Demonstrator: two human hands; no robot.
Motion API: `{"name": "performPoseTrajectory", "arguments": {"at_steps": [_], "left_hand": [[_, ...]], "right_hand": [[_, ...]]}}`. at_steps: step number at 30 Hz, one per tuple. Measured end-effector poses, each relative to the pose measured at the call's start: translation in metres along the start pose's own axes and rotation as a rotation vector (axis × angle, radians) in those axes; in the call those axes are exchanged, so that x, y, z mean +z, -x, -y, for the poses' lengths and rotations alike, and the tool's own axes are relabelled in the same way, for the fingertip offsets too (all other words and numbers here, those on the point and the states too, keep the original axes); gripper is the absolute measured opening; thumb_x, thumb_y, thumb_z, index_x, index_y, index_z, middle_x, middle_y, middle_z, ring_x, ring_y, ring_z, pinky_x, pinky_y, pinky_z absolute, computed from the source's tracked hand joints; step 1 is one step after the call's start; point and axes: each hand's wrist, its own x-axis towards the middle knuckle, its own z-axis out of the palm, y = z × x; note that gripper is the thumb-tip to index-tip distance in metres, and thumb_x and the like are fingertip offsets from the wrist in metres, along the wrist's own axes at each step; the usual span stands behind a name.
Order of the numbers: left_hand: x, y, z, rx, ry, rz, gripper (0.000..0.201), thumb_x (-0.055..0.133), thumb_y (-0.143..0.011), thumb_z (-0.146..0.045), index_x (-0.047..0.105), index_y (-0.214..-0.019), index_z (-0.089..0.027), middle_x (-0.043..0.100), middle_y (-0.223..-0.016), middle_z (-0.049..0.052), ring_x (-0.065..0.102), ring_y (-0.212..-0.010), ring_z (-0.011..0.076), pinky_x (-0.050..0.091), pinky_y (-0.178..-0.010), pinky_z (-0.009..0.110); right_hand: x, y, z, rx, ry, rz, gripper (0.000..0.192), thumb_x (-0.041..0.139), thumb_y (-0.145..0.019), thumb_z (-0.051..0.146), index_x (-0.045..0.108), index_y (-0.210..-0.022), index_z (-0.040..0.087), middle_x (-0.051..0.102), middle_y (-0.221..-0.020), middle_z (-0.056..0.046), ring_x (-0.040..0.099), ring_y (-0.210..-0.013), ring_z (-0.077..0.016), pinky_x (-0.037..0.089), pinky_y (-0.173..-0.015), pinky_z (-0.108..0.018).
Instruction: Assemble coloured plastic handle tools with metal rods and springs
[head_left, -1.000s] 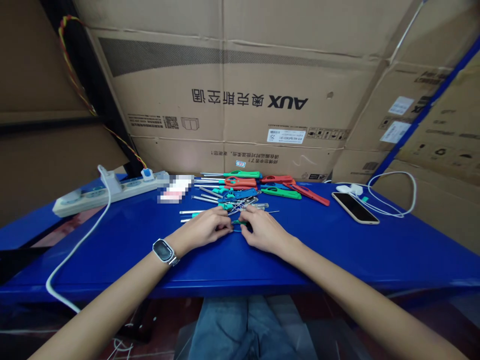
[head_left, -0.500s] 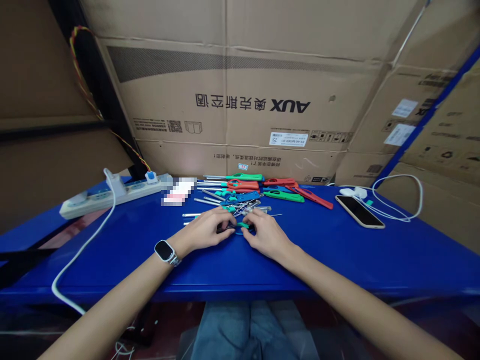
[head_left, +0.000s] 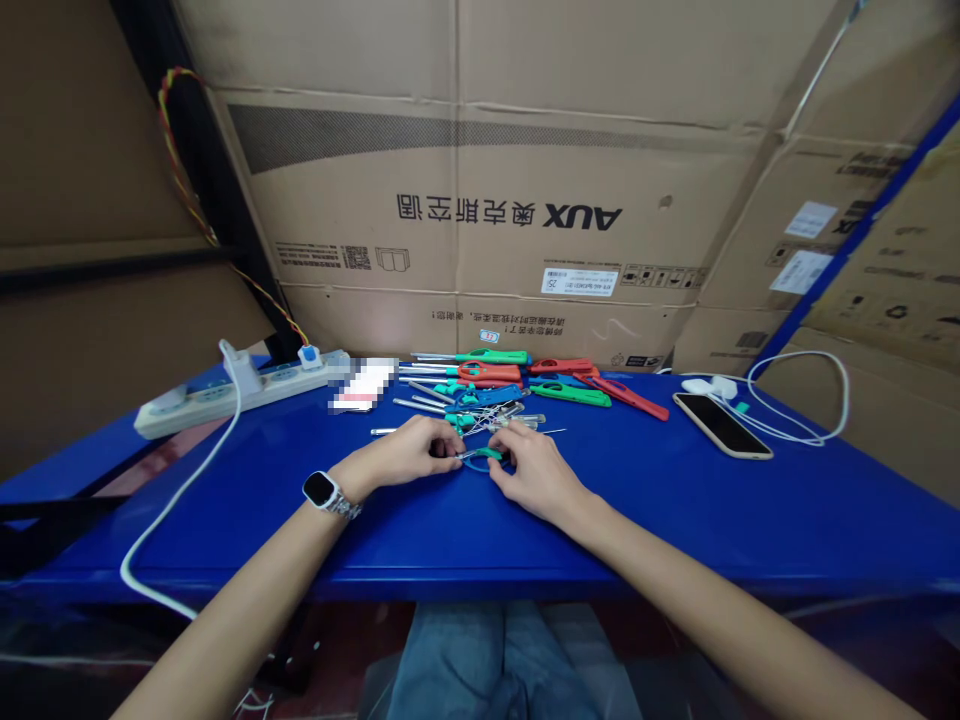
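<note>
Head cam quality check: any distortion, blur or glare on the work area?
Head view: wide-angle bend, the blue table's edge and the cardboard boxes bow at the sides. One pixelated patch by the power strip. Light is even, mild sheen on the table, no hard glare. Both the left hand and right hand are sharp; the small green piece between them is too small to make out.

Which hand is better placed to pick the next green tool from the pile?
Probably the right hand: its fingers lie beside the green piece, just below the pile; the left hand sits farther left.
</note>
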Motion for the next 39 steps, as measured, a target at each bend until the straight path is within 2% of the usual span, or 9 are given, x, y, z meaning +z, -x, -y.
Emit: {"name": "performPoseTrajectory", "arguments": {"at_steps": [2,5,10,13,19,24,30,36,39], "left_hand": [[-0.003,0.001,0.002,-0.006,0.055,0.023,0.023,0.064,-0.084,-0.035,0.073,-0.092,-0.015,0.071,-0.083,0.004,0.060,-0.072,0.0160,0.043,-0.064,0.024],[-0.004,0.001,0.001,-0.011,0.007,0.029,0.023,0.061,-0.085,-0.032,0.074,-0.094,-0.015,0.072,-0.085,0.005,0.061,-0.073,0.0166,0.042,-0.065,0.025],[0.004,0.001,-0.015,-0.043,-0.349,-0.054,0.014,0.058,-0.073,-0.013,0.067,-0.082,-0.019,0.064,-0.075,0.001,0.056,-0.065,0.0160,0.035,-0.059,0.026],[0.007,0.002,-0.022,-0.047,-0.453,-0.079,0.015,0.055,-0.072,-0.011,0.062,-0.081,-0.021,0.062,-0.075,0.000,0.054,-0.063,0.0162,0.031,-0.056,0.027],[0.004,0.002,-0.018,-0.034,-0.329,-0.033,0.012,0.061,-0.072,-0.017,0.066,-0.083,-0.020,0.062,-0.072,-0.001,0.053,-0.063,0.0152,0.035,-0.057,0.025],[-0.002,0.002,-0.009,0.016,-0.152,0.009,0.018,0.062,-0.081,-0.024,0.073,-0.092,-0.017,0.065,-0.077,0.002,0.055,-0.065,0.0138,0.040,-0.060,0.023],[-0.011,0.003,-0.003,-0.001,0.036,0.060,0.029,0.058,-0.088,-0.037,0.073,-0.098,-0.015,0.070,-0.086,0.005,0.059,-0.074,0.0166,0.044,-0.065,0.024],[-0.002,-0.002,-0.005,0.053,-0.216,-0.131,0.025,0.049,-0.094,-0.028,0.069,-0.101,-0.016,0.067,-0.093,0.007,0.061,-0.082,0.0195,0.046,-0.076,0.029],[0.005,-0.003,-0.006,0.105,-0.327,-0.139,0.021,0.050,-0.095,-0.026,0.068,-0.103,-0.018,0.064,-0.103,0.008,0.063,-0.089,0.0211,0.046,-0.079,0.030]], "right_hand": [[0.001,0.000,0.000,-0.006,-0.002,-0.003,0.008,0.062,-0.082,0.017,0.064,-0.090,0.018,0.062,-0.090,-0.003,0.057,-0.070,-0.0140,0.040,-0.065,-0.026],[0.001,-0.001,0.000,-0.017,-0.001,-0.006,0.008,0.061,-0.082,0.017,0.065,-0.090,0.018,0.063,-0.090,-0.003,0.058,-0.069,-0.0138,0.040,-0.066,-0.026],[0.000,-0.003,0.000,-0.029,0.015,-0.003,0.008,0.061,-0.082,0.016,0.065,-0.089,0.018,0.065,-0.090,-0.004,0.059,-0.072,-0.0152,0.041,-0.068,-0.027],[0.001,-0.003,-0.001,-0.026,0.015,-0.003,0.009,0.062,-0.081,0.017,0.065,-0.089,0.018,0.065,-0.090,-0.004,0.059,-0.073,-0.0157,0.042,-0.069,-0.027],[0.001,-0.002,-0.002,-0.041,-0.002,0.007,0.013,0.062,-0.082,0.016,0.065,-0.094,0.018,0.064,-0.093,-0.004,0.060,-0.074,-0.0152,0.044,-0.071,-0.027],[0.000,-0.002,-0.001,-0.049,0.011,0.014,0.016,0.062,-0.083,0.017,0.068,-0.098,0.018,0.063,-0.093,-0.004,0.059,-0.074,-0.0149,0.044,-0.072,-0.027],[-0.004,-0.001,-0.003,-0.070,-0.018,0.032,0.016,0.062,-0.084,0.017,0.069,-0.097,0.018,0.062,-0.092,-0.003,0.058,-0.070,-0.0131,0.043,-0.068,-0.026],[-0.005,-0.002,-0.005,-0.093,-0.037,0.055,0.018,0.062,-0.085,0.018,0.071,-0.100,0.019,0.062,-0.092,-0.003,0.057,-0.069,-0.0126,0.043,-0.066,-0.025],[-0.006,-0.002,-0.005,-0.090,-0.041,0.060,0.018,0.062,-0.085,0.018,0.071,-0.101,0.019,0.061,-0.092,-0.003,0.057,-0.069,-0.0126,0.044,-0.067,-0.025]]}}
